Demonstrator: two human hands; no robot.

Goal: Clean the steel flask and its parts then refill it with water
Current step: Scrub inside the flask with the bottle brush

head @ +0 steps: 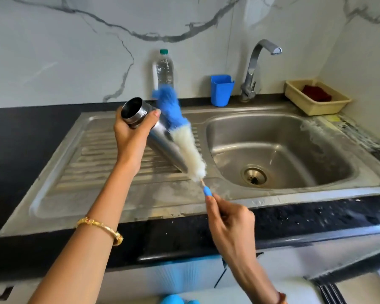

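Scrubbing stage: left hand (131, 133) grips flask (154, 130) near its open mouth, tilted over the drainboard (92, 159); right hand (226, 218) pinches brush (180, 132) handle, bristles against the flask's outside. Best practice, judged: steady flask, feed bristles into mouth.

Steel flask (162, 141) is gripped near its open neck by the left hand (130, 132), tilted over the sink (119, 194) drainboard. Bottle brush (182, 137) is pinched at its handle by the right hand (228, 218), its bristles lying against the flask's outside.
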